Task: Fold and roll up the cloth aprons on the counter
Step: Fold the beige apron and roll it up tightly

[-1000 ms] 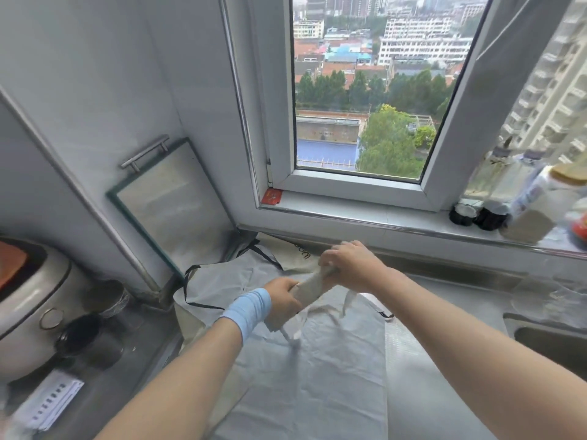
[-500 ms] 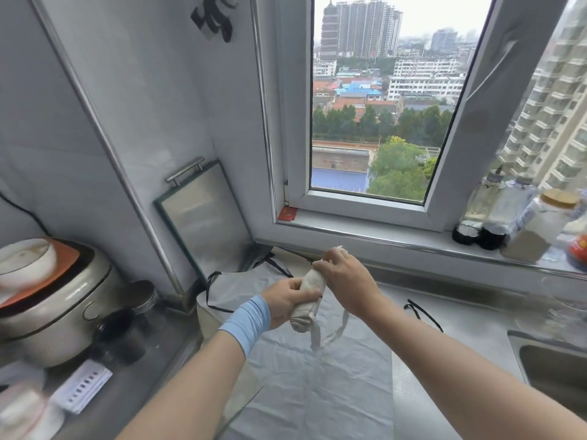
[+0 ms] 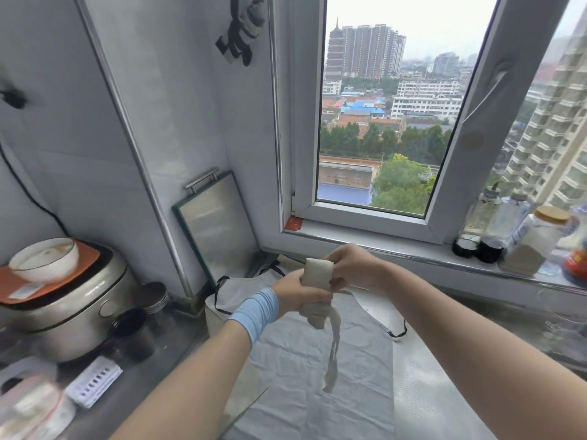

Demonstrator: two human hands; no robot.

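A rolled-up beige cloth apron (image 3: 317, 274) stands upright in the air above the counter. My left hand (image 3: 298, 292), with a blue wristband, grips its lower half. My right hand (image 3: 352, 268) holds its upper right side. A loose beige strap (image 3: 333, 350) hangs down from the roll. Beneath the hands a grey apron (image 3: 317, 392) with black ties lies spread flat on the steel counter (image 3: 444, 404). Another pale apron (image 3: 235, 290) with black trim lies bunched behind it, near the corner.
A rice cooker (image 3: 73, 306) with a bowl (image 3: 44, 258) on top sits at the left, with a dark cup (image 3: 133, 331) and a tin (image 3: 155, 296) beside it. A steel board (image 3: 219, 223) leans in the corner. Bottles and jars (image 3: 521, 236) line the window sill at right.
The roll has been lifted and turned upright between both hands, and its strap now dangles lower. The camera has tilted upward, showing more window and wall.
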